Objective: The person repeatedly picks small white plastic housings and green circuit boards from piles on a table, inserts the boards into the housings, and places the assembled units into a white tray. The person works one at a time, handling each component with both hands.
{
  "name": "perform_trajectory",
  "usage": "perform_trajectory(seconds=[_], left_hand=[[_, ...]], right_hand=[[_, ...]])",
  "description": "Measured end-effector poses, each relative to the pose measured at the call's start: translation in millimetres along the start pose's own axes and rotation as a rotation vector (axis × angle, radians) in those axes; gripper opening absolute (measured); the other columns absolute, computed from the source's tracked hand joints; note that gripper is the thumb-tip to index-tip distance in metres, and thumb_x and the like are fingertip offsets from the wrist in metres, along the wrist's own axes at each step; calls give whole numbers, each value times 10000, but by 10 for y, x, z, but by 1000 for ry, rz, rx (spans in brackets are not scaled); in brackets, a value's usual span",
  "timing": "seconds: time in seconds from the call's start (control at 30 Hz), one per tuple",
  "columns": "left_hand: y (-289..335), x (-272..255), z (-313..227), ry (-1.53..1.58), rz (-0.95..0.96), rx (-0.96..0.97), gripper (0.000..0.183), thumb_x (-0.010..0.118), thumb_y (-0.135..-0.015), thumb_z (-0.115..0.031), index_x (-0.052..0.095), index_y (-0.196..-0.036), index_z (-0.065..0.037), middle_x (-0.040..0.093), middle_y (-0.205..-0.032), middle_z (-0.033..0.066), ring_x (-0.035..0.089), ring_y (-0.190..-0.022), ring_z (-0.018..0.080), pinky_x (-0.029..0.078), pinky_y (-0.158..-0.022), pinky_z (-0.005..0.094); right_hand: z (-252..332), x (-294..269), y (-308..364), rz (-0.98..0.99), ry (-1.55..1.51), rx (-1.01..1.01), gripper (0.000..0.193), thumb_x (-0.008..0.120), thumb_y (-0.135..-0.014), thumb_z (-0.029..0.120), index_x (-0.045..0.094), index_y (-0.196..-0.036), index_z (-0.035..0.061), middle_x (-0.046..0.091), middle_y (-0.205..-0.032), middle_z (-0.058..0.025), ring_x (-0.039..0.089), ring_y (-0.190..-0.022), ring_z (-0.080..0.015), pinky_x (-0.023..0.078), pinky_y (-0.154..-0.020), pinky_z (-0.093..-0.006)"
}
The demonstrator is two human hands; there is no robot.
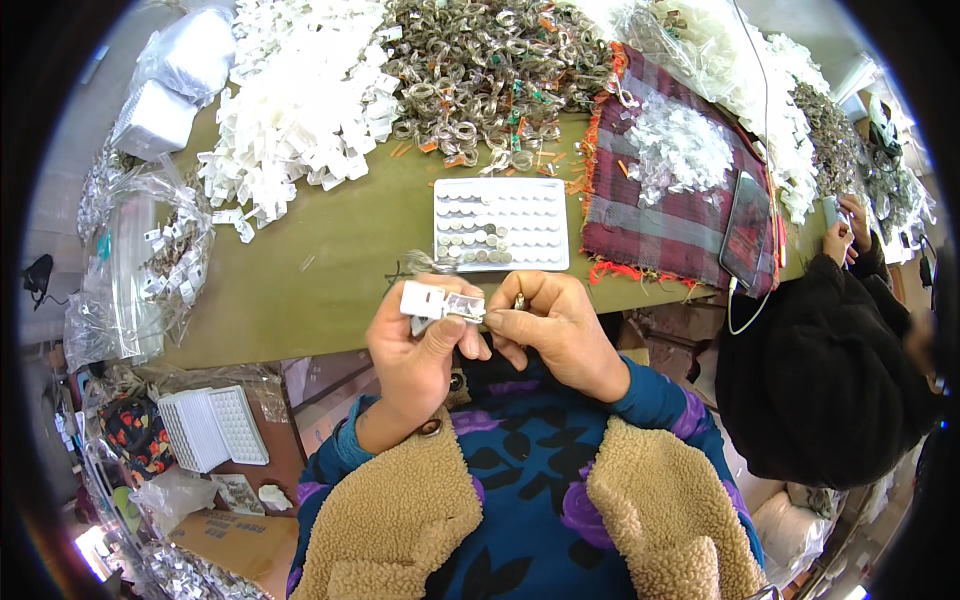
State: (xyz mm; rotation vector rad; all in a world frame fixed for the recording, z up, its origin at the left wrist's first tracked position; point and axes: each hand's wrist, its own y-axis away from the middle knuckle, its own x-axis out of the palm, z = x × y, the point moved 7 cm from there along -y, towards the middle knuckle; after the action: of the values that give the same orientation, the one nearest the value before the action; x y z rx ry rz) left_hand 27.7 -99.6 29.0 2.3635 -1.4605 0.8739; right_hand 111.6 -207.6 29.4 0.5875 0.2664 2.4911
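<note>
- Head view: the left hand [412, 362] grips a white plastic case [424, 300] between thumb and fingers, above the wearer's lap, just before the table's near edge.
- Clear part [463, 307] at the case's right end; it points toward the right hand [562, 332].
- Right hand: fingers bent and drawn narrow, thumb tip by the clear part; whether they pinch it, I cannot tell. Something small and brass-coloured [519, 300] shows at the index finger, too small to identify.
- Just beyond the hands, a white cell tray [500, 184] lies on the green tabletop [335, 265], with silvery discs [485, 240] in some of its round pockets.
- Right of the tray, a plaid cloth [625, 222] bears a heap of small clear pieces [680, 150] and a phone [745, 230] with a white cable [737, 318].
- Farther back: a pile of white plastic tags [310, 110] beside a pile of translucent loops [490, 75].
- Left: a clear plastic bag [130, 270]; below it, stacked white trays [195, 430].
- Far right: a co-worker in dark clothes [820, 370].
</note>
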Motion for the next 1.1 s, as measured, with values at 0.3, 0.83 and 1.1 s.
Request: perform_trajectory(seconds=[0.3, 0.83, 1.1], left_hand=[[91, -137, 192, 154, -36, -299, 288, 616, -973, -132, 602, -1187, 61, 692, -940, 180, 675, -678, 184, 580, -579, 275], [140, -311, 270, 94, -127, -392, 189, 630, -939, -22, 600, -1109, 55, 693, -907, 130, 679, -715, 179, 585, -656, 287], [51, -478, 67, 167, -126, -330, 276, 634, -942, -69, 583, -1176, 71, 689, -967, 241, 651, -656, 190, 577, -595, 310]], right_hand=[[441, 127, 218, -182, 672, -736, 143, 679, -795, -27, 617, -920, 4, 642, -905, -120, 638, -823, -236, 496, -764, -324], [285, 289, 48, -34, 867, -774, 140, 705, -757, 15, 619, -867, 23, 582, -926, -133, 577, -803, -319, 461, -717, -393], [494, -279, -188, -453, 1060, -665, 111, 704, -813, -22, 701, -920, 9, 638, -871, -116, 639, -771, -275, 509, -685, -339]])
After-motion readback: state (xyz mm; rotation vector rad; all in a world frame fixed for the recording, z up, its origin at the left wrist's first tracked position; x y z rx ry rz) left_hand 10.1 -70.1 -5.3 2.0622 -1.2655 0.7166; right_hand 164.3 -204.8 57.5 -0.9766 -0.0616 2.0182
